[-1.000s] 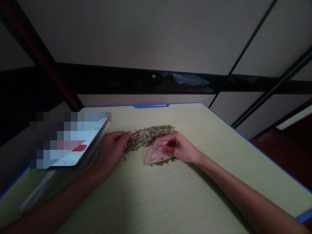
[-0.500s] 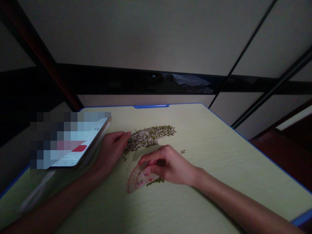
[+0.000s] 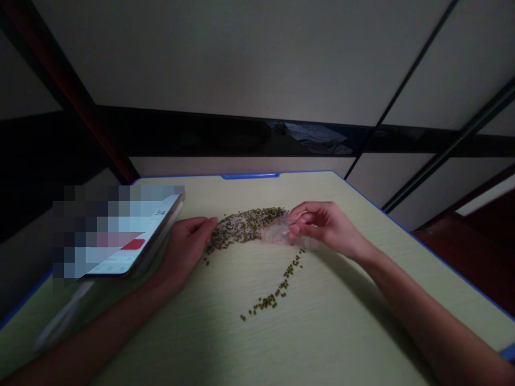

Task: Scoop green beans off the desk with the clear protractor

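Observation:
My right hand [image 3: 317,225] pinches a clear plastic protractor [image 3: 277,230] with pinkish markings, its curved side lying over the right end of a long pile of small green beans [image 3: 245,225]. Paler bits show among the beans in the pile. My left hand [image 3: 189,241] rests on the table at the pile's left end, fingers curled and thumb pointing toward the beans. Whether anything sits inside those fingers is hidden. A thin curved trail of loose beans [image 3: 267,301] runs from below my right hand toward the near middle.
A lit tablet or phone [image 3: 132,257], partly pixelated, leans left of my left hand. A pale strap or cable [image 3: 64,316] lies below it. The light wooden table [image 3: 341,332] has a blue edge, with a blue bar [image 3: 250,176] at the back. Cabinet panels [image 3: 225,53] stand behind.
My right hand has moved the protractor away and to the right, from the near middle to the pile's right end. The curved bean trail now shows fully. My left hand stays put.

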A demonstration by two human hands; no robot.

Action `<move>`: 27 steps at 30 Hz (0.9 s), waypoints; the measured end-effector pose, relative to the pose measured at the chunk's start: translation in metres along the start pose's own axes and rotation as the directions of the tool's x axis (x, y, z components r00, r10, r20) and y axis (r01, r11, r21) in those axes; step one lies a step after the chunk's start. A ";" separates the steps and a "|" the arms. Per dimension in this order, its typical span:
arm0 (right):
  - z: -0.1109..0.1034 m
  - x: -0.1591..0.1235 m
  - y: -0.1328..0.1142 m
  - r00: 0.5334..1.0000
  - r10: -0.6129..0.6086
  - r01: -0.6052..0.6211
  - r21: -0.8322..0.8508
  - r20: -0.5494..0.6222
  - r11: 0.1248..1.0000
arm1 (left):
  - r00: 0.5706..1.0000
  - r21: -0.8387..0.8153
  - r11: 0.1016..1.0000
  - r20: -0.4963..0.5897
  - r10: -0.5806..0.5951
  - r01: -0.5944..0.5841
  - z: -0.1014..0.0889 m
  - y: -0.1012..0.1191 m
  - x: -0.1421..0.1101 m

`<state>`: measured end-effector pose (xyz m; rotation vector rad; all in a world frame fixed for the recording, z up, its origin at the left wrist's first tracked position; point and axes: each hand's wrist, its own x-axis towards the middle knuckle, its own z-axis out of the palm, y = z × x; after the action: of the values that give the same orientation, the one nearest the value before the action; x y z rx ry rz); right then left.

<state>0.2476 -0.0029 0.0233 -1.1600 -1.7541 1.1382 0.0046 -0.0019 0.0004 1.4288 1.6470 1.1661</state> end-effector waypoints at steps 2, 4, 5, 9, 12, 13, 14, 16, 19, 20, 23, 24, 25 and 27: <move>-0.024 0.003 0.011 0.992 0.123 -0.124 -0.013 -0.037 0.992 | 1.000 -0.009 1.000 -0.004 0.000 0.000 0.000 0.000 0.000; -0.042 0.003 0.019 0.975 0.215 -0.216 -0.031 -0.050 0.976 | 1.000 -0.012 1.000 -0.005 0.002 -0.002 0.000 0.000 0.000; -0.048 0.002 0.021 0.966 0.255 -0.256 -0.030 -0.042 0.966 | 1.000 -0.015 1.000 -0.001 0.003 -0.003 0.000 0.000 -0.001; -0.061 -0.002 0.023 0.934 0.356 -0.358 -0.085 -0.030 0.930 | 1.000 -0.031 0.999 0.009 -0.008 0.008 0.000 0.002 -0.001; -0.066 -0.003 0.022 0.928 0.365 -0.372 -0.272 -0.076 0.888 | 1.000 -0.020 1.000 0.001 -0.015 0.015 0.000 0.002 -0.001; -0.067 -0.003 0.022 0.929 0.361 -0.366 -0.332 -0.079 0.869 | 1.000 -0.012 1.000 -0.001 -0.014 0.014 0.000 0.002 -0.001; -0.068 -0.003 0.022 0.930 0.361 -0.360 -0.380 -0.072 0.852 | 1.000 -0.003 1.000 -0.001 -0.011 0.011 0.000 0.002 -0.001; -0.069 -0.004 0.022 0.920 0.390 -0.366 -0.425 -0.032 0.828 | 1.000 0.000 1.000 0.003 -0.006 0.006 0.000 0.002 -0.001; -0.068 -0.005 0.020 0.891 0.452 -0.392 -0.418 0.050 0.819 | 1.000 -0.014 1.000 0.009 -0.011 0.011 -0.001 0.003 -0.002; -0.067 -0.005 0.019 0.883 0.463 -0.394 -0.416 0.074 0.820 | 1.000 -0.018 1.000 0.012 -0.014 0.014 -0.001 0.003 -0.002; -0.063 -0.006 0.018 0.871 0.478 -0.384 -0.447 0.116 0.808 | 1.000 -0.019 1.000 0.019 -0.018 0.018 -0.001 0.003 -0.001; -0.062 -0.006 0.018 0.868 0.480 -0.374 -0.465 0.131 0.802 | 1.000 -0.020 1.000 0.017 -0.015 0.016 -0.002 0.003 -0.001; -0.061 -0.006 0.018 0.865 0.479 -0.359 -0.483 0.149 0.798 | 1.000 -0.018 1.000 0.014 -0.013 0.013 -0.002 0.003 -0.001; -0.059 -0.006 0.019 0.864 0.465 -0.319 -0.507 0.191 0.801 | 1.000 -0.010 1.000 0.010 -0.002 0.002 -0.001 0.003 -0.001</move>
<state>0.3078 0.0113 0.0253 -1.7898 -2.1651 1.2272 0.0049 -0.0034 0.0033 1.4240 1.6337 1.1630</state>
